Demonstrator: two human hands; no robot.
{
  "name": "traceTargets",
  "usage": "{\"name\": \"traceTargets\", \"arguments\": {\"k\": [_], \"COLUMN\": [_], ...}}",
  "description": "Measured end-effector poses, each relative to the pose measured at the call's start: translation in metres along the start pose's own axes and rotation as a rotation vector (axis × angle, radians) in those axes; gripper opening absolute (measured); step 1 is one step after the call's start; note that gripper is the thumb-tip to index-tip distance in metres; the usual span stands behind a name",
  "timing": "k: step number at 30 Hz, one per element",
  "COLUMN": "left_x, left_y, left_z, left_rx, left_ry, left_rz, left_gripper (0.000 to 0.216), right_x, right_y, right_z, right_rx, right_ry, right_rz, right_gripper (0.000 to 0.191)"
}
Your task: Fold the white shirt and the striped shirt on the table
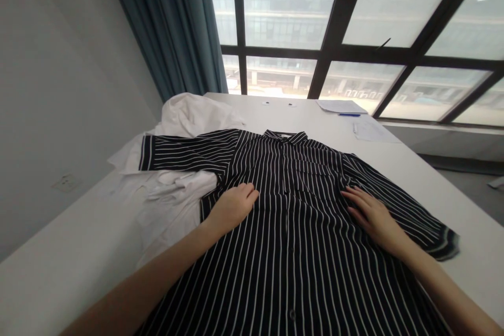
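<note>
A black shirt [271, 252] with white stripes lies spread front side up, its collar [285, 137] at the far end and its buttons running down the middle. The left sleeve in view reaches out sideways; the opposite one slants toward the table's right edge. My left hand [234, 205] rests on the shirt's left side, fingers slightly bent against the cloth. On the chest's right side, below the pocket, lies my right hand [372, 218] with its fingers stretched out. Small folds cross the cloth between both hands. The hem runs out of view at the bottom.
Crumpled white cloth [189, 115] lies on the white table [79, 268], partly under the left sleeve. Papers [342, 106] and a blue pen [349, 114] are at the back right. A teal curtain [177, 26] hangs beside large windows behind the table.
</note>
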State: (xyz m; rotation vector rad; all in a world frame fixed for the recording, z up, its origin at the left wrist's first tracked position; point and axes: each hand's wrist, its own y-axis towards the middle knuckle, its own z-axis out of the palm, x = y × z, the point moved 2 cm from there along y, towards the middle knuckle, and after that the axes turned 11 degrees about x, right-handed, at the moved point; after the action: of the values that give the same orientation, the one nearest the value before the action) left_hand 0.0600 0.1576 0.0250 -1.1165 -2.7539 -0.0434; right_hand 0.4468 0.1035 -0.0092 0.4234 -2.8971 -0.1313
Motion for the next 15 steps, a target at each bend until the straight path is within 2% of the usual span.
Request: {"name": "traceTargets", "arguments": {"k": [3, 6, 9, 11, 15], "left_x": [-0.008, -0.004, 0.007, 0.013, 0.020], "left_y": [0.020, 0.029, 0.028, 0.026, 0.033], "left_z": [0.006, 0.014, 0.024, 0.028, 0.028], "left_rx": [-0.019, 0.000, 0.074, 0.113, 0.106], "left_ry": [-0.077, -0.167, -0.244, -0.288, -0.351], "left_rz": [0.110, 0.097, 0.085, 0.101, 0.095], "left_gripper": [0.019, 0.042, 0.057, 0.058, 0.051], "right_x": [0.003, -0.017, -0.041, -0.049, -0.032], "right_y": [0.016, 0.025, 0.030, 0.033, 0.049], "right_z": [0.015, 0.021, 0.017, 0.009, -0.010], "right_rx": [0.126, 0.174, 0.162, 0.140, 0.064], "right_ry": [-0.065, -0.111, -0.147, -0.182, -0.215], "right_rz": [-0.010, 0.032, 0.094, 0.118, 0.067], "right_gripper": [0.051, 0.054, 0.055, 0.053, 0.045]}}
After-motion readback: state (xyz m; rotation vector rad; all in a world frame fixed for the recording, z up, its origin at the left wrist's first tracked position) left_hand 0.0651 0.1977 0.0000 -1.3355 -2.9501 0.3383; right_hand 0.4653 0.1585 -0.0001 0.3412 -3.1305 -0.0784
